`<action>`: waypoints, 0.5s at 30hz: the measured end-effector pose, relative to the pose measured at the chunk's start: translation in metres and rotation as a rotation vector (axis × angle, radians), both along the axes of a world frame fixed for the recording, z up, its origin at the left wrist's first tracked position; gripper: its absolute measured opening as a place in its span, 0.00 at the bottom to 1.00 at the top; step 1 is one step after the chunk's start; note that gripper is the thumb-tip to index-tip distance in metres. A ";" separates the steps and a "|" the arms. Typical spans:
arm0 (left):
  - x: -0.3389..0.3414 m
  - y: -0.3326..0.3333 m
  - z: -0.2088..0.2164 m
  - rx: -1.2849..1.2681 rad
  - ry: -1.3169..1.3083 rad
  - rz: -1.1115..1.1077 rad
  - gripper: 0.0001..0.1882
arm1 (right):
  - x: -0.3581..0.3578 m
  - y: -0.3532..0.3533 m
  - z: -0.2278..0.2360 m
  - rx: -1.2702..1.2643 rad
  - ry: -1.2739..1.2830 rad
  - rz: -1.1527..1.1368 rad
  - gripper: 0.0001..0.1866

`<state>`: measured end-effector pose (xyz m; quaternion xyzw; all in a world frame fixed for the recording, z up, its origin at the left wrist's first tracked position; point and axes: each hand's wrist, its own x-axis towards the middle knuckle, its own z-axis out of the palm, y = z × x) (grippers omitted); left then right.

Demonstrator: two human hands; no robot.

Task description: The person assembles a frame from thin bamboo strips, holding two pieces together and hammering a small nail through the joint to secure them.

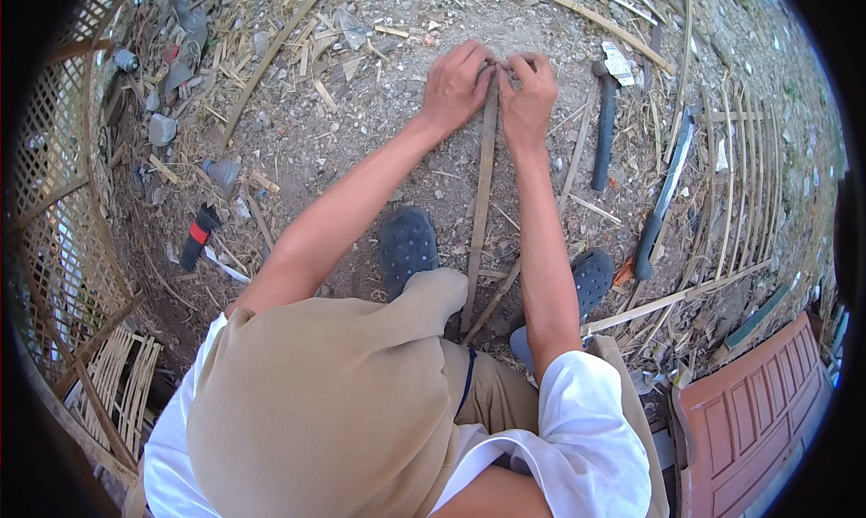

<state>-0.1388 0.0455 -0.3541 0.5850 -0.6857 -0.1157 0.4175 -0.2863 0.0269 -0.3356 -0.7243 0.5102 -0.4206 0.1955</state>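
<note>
A long, flat wooden strip (483, 184) runs away from me between my feet. My left hand (456, 87) is closed at its far end, thumb and fingers pinched together. On the other side of that end, my right hand (528, 99) is closed too, its curled fingertips almost meeting those of the left. Both hands grip the strip's tip; anything small between the fingertips is hidden. To the right of my right hand lies a hammer (603, 135) with a dark handle.
A machete (669, 189) lies farther right, beside a slatted bamboo frame (749, 175). On the left are a black tool with a red band (198, 237) and a woven lattice panel (63, 193). A brown moulded panel (758, 410) stands lower right. Bamboo scraps and stones litter the dirt.
</note>
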 end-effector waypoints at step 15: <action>0.001 0.002 -0.006 0.028 -0.035 0.005 0.09 | 0.001 -0.001 -0.002 0.062 -0.075 -0.016 0.09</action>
